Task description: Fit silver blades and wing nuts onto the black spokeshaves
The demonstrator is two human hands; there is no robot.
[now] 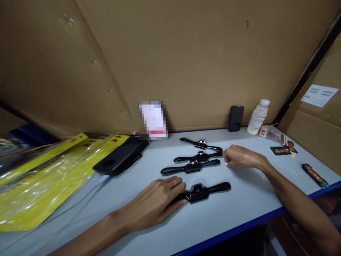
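Several black spokeshaves lie across the white table. My left hand [166, 195] is closed around the left handle of the nearest spokeshave [198, 193], whose body and right handle stay visible. Beyond it, my right hand [238, 156] has its fingers curled at the right handle end of another spokeshave [200, 156]; that tip is hidden behind the fingers. Between the two lies a third spokeshave [193, 166], touched by neither hand. Farthest back is one more spokeshave [201, 144], with a shiny metal part at its middle.
Yellow-backed clear plastic packages [53, 177] cover the left side, beside a black device [119, 156] with a cable. A blurred-out upright screen [155, 121], a dark phone [236, 118] and a white bottle [258, 119] stand along the cardboard wall [186, 64]. Small wrappers [279, 150] lie right.
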